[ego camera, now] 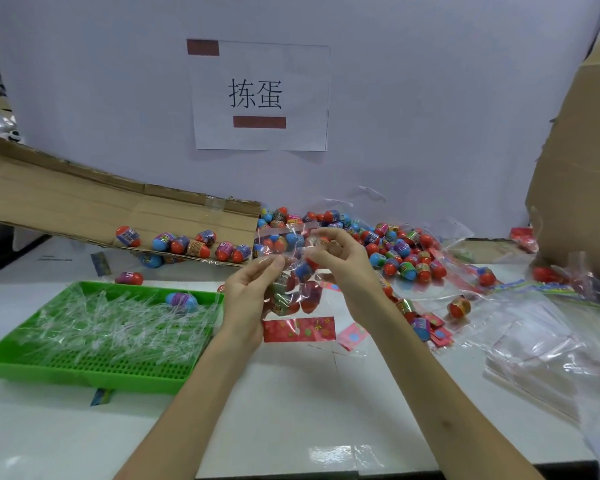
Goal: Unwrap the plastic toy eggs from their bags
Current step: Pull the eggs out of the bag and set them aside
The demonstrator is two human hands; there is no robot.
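Observation:
I hold a clear plastic bag (pixel 300 292) with several red and blue toy eggs above the middle of the white table. Its red printed header card (pixel 298 329) hangs at the bottom. My left hand (pixel 248 303) pinches the bag's left side with thumb and fingers. Higher up, my right hand (pixel 340 263) pinches the bag's upper part. A heap of loose eggs (pixel 395 251) lies behind my hands, and more loose eggs (pixel 201 247) rest on a flattened cardboard sheet (pixel 84 202) at the back left.
A green perforated tray (pixel 84 368) at the left holds clear plastic strips and one blue egg (pixel 182 301). Empty clear bags (pixel 541 344) and red header cards (pixel 354 336) litter the right side. A tall cardboard box (pixel 579 188) stands at the far right.

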